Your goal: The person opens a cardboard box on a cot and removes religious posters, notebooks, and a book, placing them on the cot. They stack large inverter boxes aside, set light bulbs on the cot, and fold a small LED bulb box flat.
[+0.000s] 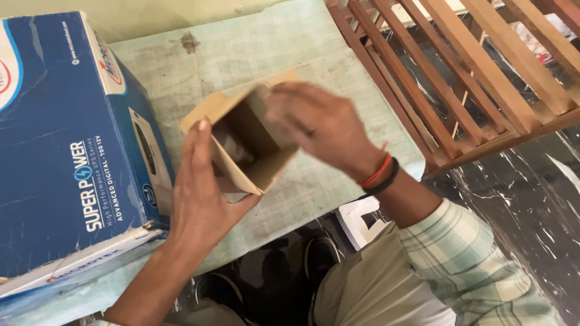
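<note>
A small brown cardboard box (251, 160) lies open on its side over the table, its mouth toward me. My left hand (202, 193) grips its near-left wall, thumb along the flap. My right hand (320, 127), blurred by motion, is on the box's right side with its fingers at the opening. Inside the box a greyish object (232, 147) shows dimly; I cannot tell what it is. My right wrist carries a red and a black band (380, 175).
A large blue printed carton (66, 145) stands on the left of the paper-covered table (266, 54). A wooden slatted frame (459, 72) leans at the upper right. Dark marbled floor (519, 187), my shoes and a white scrap (359, 220) lie below the table edge.
</note>
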